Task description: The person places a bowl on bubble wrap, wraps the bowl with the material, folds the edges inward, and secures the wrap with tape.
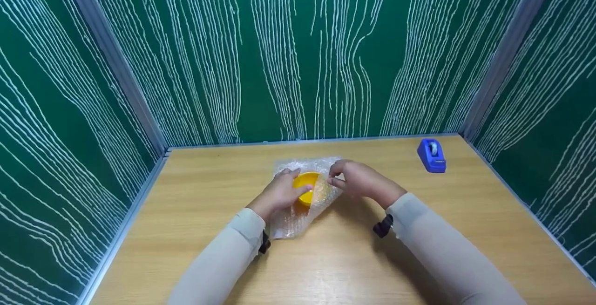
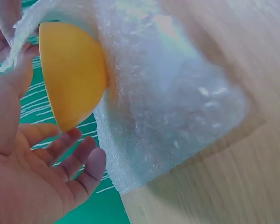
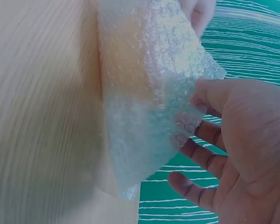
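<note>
Holds yellow bowl [image 1: 306,179] below frame centre with left hand [image 1: 280,191], thumb inside; pinches bubble wrap [image 1: 325,197] with right hand [image 1: 357,178]. Probably light, stiff (perhaps slick too); best gripped by the rim.

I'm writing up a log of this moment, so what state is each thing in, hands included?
Yellow bowl: upright on the bubble wrap, partly covered by it.
Bubble wrap: under the bowl, its right side lifted and folded partway over it.
Left hand: holds the bowl, thumb over its rim.
Right hand: pinches the wrap's raised edge.
Tape dispenser: on the table, loaded with a roll, apart from both hands.
</note>
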{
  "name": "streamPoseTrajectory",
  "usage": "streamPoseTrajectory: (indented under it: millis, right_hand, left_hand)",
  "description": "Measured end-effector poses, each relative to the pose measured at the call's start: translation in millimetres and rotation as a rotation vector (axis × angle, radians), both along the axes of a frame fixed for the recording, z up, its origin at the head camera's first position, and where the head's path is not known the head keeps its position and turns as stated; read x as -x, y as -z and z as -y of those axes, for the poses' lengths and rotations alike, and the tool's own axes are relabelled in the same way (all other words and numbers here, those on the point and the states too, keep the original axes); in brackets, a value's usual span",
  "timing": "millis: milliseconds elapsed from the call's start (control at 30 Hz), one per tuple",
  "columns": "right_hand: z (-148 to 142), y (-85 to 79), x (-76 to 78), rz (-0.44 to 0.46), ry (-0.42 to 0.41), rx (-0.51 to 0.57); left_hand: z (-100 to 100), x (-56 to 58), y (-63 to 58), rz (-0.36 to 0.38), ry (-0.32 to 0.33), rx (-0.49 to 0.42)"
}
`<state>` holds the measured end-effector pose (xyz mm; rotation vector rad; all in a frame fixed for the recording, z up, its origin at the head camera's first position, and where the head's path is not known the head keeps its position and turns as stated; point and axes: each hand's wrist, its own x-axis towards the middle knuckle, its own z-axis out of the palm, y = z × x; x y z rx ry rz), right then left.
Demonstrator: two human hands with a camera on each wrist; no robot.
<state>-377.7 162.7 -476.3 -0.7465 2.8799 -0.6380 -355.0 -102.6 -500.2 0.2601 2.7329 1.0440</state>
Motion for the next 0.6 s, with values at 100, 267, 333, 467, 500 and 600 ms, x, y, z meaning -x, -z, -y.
streamPoseTrajectory:
  millis: [100,267,333,467,500,600]
  right_hand:
    - [4.4,2.8,3.5,-0.013,-0.006,0.011]
    - [9.9,7.2,9.1,-0.015,-0.018,0.028]
    - [12.1,9.0,11.4,-0.007,-0.017,0.033]
    - [17.3,12.5,15.6,0.016,-0.002,0.037]
    - [18.7,13.3,16.3,0.020,0.002,0.040]
    - [23.0,15.6,18.3,0.030,0.008,0.059]
  left_hand:
    - [-2.1,2.2,-0.3,-0.041,-0.003,-0.023]
    - [-6.6,3.4,-1.6,-0.094,-0.003,-0.066]
    - [-8.0,3.6,-1.3,-0.099,-0.011,-0.083]
    - [-9.1,5.0,0.4,-0.112,-0.030,-0.107]
    - [-9.2,5.3,0.9,-0.111,-0.034,-0.113]
    - [-9.3,5.9,1.7,-0.096,-0.047,-0.127]
